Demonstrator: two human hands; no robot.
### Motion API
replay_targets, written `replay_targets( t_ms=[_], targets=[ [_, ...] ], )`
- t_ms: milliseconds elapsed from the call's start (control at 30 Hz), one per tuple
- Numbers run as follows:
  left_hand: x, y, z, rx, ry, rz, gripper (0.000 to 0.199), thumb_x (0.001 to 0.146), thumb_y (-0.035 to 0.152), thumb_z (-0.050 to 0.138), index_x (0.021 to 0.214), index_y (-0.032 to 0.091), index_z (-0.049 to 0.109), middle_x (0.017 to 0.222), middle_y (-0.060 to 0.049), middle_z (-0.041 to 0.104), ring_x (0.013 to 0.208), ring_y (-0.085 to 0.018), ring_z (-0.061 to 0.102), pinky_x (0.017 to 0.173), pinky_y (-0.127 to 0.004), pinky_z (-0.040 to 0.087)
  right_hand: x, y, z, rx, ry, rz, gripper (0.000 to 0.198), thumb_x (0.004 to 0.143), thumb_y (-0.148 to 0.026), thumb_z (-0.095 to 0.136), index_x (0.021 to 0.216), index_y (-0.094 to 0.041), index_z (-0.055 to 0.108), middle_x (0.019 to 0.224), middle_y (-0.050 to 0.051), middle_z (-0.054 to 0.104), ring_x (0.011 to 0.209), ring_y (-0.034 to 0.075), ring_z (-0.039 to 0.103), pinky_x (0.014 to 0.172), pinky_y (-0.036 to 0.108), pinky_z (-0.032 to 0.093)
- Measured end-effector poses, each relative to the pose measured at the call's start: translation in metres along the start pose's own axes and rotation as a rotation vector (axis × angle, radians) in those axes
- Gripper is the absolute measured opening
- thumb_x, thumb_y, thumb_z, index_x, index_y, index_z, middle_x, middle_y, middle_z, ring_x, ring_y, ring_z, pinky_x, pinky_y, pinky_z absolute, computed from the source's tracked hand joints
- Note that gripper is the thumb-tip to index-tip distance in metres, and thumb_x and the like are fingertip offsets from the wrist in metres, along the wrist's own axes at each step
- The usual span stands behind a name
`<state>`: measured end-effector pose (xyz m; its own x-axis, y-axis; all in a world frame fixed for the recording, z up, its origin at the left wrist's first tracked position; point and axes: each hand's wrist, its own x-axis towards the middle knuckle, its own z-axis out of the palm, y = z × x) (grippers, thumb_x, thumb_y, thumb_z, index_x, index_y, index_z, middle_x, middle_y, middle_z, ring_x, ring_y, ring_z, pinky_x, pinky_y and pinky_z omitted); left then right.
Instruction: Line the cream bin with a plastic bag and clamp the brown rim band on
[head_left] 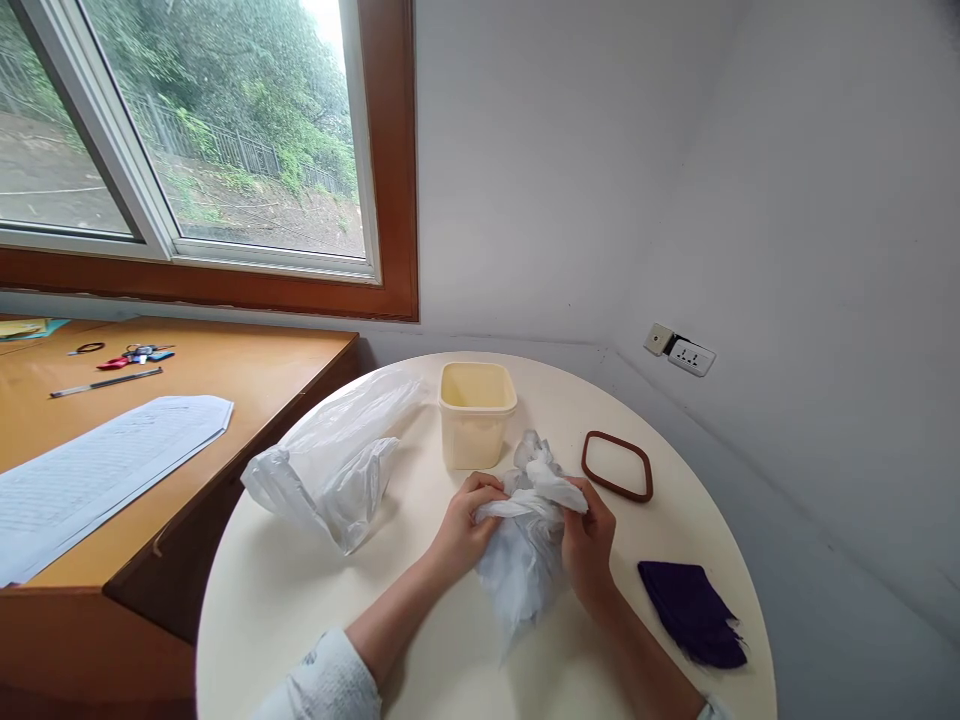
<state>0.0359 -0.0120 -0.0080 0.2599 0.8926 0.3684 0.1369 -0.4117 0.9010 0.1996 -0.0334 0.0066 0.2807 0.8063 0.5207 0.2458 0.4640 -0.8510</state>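
Note:
A crumpled white plastic bag [529, 560] hangs between my two hands over the near middle of the round table. My left hand [469, 520] pinches its gathered left edge, and my right hand [589, 535] grips the right side, fingers closed on the plastic. Just beyond them stands a cream-coloured square bin [478, 430], upright, its top uncovered. To its right lies a brown rounded-square ring [616, 466], flat on the tabletop. Another clear-white plastic bag [337, 465] is spread loosely left of the bin.
A folded dark purple cloth [691, 612] lies by the right edge of the round table [292, 620]. On the wooden desk [277, 350] at left are papers [97, 470], a pen [105, 382] and keys [139, 355]. A wall socket [690, 355] is at right.

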Motion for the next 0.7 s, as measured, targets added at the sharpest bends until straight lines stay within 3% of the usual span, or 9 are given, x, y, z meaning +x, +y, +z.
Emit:
replay_targets(
  t_ms=[267, 467, 700],
  targets=[
    [0.000, 0.002, 0.000, -0.009, 0.041, -0.026, 0.016, 0.075, 0.014, 0.053, 0.079, 0.020, 0.067, 0.093, -0.007, 0.055, 0.089, -0.020, 0.053, 0.078, -0.028, 0.042, 0.009, 0.009, -0.003, 0.180, 0.216, 0.204, 0.023, 0.076, -0.037, 0.055, 0.068, -0.016, 0.061, 0.067, 0.004, 0.064, 0.066, 0.018, 0.058, 0.064, 0.031, 0.045],
    [0.001, -0.001, -0.001, -0.018, 0.104, -0.024, 0.014, 0.075, 0.014, 0.052, 0.077, 0.019, 0.066, 0.091, -0.006, 0.055, 0.088, -0.019, 0.053, 0.078, -0.028, 0.041, 0.018, 0.011, -0.008, 0.302, 0.325, 0.245, 0.024, 0.077, -0.036, 0.053, 0.079, -0.015, 0.063, 0.081, 0.006, 0.066, 0.079, 0.021, 0.060, 0.072, 0.034, 0.047],
    [0.002, -0.002, -0.003, -0.023, 0.156, -0.045, 0.013, 0.074, 0.014, 0.051, 0.072, 0.018, 0.063, 0.087, -0.005, 0.055, 0.085, -0.018, 0.054, 0.076, -0.026, 0.041, 0.022, 0.005, -0.010, 0.301, 0.340, 0.224, 0.022, 0.076, -0.033, 0.054, 0.087, -0.016, 0.063, 0.089, 0.006, 0.065, 0.086, 0.021, 0.058, 0.079, 0.036, 0.044]
  ],
)
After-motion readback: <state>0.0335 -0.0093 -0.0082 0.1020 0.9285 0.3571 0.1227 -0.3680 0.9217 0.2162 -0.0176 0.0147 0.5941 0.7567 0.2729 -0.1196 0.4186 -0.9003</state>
